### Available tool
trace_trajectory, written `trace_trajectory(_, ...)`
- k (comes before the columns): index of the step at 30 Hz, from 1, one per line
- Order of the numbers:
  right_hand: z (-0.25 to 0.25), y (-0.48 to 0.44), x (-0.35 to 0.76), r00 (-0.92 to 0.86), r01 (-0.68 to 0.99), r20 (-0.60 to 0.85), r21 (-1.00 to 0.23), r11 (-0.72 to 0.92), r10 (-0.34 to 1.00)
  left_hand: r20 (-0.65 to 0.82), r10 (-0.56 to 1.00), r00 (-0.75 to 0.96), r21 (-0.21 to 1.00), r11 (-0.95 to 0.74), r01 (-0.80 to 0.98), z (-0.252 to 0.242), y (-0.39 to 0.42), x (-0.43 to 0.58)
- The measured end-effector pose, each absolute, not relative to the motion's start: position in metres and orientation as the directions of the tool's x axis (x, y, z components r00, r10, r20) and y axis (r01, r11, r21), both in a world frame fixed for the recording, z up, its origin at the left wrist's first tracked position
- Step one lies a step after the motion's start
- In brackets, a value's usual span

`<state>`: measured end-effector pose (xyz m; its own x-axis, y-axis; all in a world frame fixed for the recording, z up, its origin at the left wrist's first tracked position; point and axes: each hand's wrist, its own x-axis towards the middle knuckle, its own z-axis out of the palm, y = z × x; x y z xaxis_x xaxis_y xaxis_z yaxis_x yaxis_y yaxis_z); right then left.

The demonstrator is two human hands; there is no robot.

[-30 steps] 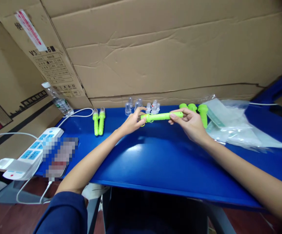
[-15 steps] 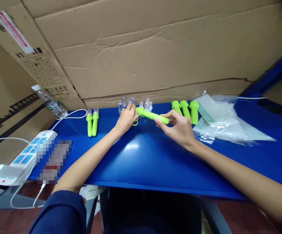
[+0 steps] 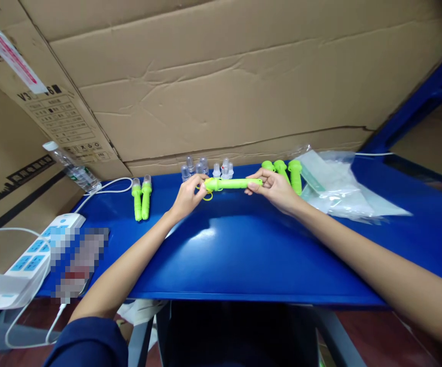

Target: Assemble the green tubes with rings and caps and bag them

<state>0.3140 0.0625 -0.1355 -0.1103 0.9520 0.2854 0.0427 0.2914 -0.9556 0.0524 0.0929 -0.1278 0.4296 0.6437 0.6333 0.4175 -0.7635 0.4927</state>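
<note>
A lime-green tube-shaped handle [image 3: 236, 184] is held level between both hands over the blue table. My left hand [image 3: 189, 193] is closed around its wider left end, where a yellow-green ring [image 3: 208, 195] hangs below the fingers. Thumb and fingers of my right hand [image 3: 272, 186] pinch the narrow right end, which has a small hole. Clear domed caps [image 3: 201, 165] and white-based caps [image 3: 224, 169] stand just behind the handle. To the right, beyond my right hand, are several similar green handles [image 3: 295, 176].
Two green sticks with clear tips [image 3: 141, 199] lie at left. Clear plastic bags [image 3: 343, 188] cover the right back. A power strip [image 3: 33, 260], a pixelated phone [image 3: 81, 262], white cables and a water bottle [image 3: 72, 168] occupy the left. A cardboard wall [image 3: 221, 81] rises behind.
The green handle has turned from slanting down rightward to nearly level. Its right end has risen with my right hand, and the whole view has shifted slightly.
</note>
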Motion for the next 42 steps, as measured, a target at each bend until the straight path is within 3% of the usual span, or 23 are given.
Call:
trace_trajectory(5,-0.137,0.072,0.326,-0.154,-0.011,0.244,-0.969,0.246,0.957,0.601,0.701,0.383,0.634,-0.71,0.305,-0.13,0.092,0.049)
trace_trajectory(8,-0.128,0.075,0.346,-0.029,0.081,0.313,-0.946,0.314,0.949,0.502,0.789,0.354,0.71,-0.61,0.352,-0.132,0.102,0.034)
trace_trajectory(10,-0.122,0.077,0.362,0.139,0.288,0.396,-0.893,0.345,0.908,0.46,0.801,0.383,0.656,-0.597,0.461,-0.136,0.11,0.024)
trace_trajectory(12,-0.118,0.078,0.373,0.259,0.576,0.484,-0.772,0.269,0.836,0.411,0.819,0.4,0.585,-0.574,0.573,-0.142,0.115,0.018)
trace_trajectory(15,-0.12,0.078,0.372,0.242,0.861,0.527,-0.504,0.071,0.815,0.345,0.87,0.351,0.471,-0.484,0.738,-0.149,0.117,0.019)
trace_trajectory(19,-0.13,0.072,0.35,0.158,0.971,0.445,-0.231,-0.058,0.881,0.366,0.895,0.256,0.266,-0.364,0.893,-0.142,0.114,0.016)
trace_trajectory(22,-0.136,0.069,0.336,0.054,0.998,0.425,-0.064,-0.029,0.904,0.415,0.905,0.09,0.087,-0.138,0.987,-0.13,0.115,-0.001)
trace_trajectory(27,-0.15,0.075,0.333,-0.089,0.996,0.447,0.048,0.075,0.89,0.346,0.922,-0.175,0.04,0.172,0.984,-0.122,0.124,-0.037)
trace_trajectory(31,-0.153,0.075,0.335,-0.094,0.996,0.497,0.039,0.085,0.863,0.292,0.927,-0.234,0.044,0.231,0.972,-0.123,0.134,-0.051)
trace_trajectory(36,-0.138,0.06,0.321,-0.045,0.982,0.587,-0.121,0.142,0.808,0.121,0.962,-0.243,0.118,0.229,0.966,-0.111,0.135,-0.054)
trace_trajectory(39,-0.132,0.048,0.302,-0.066,0.913,0.587,-0.29,0.286,0.807,0.07,0.991,-0.114,0.369,0.08,0.926,-0.101,0.126,-0.043)
trace_trajectory(42,-0.134,0.037,0.283,-0.101,0.685,0.452,-0.615,0.391,0.886,0.073,0.997,0.03,0.796,-0.076,0.6,-0.096,0.112,-0.019)
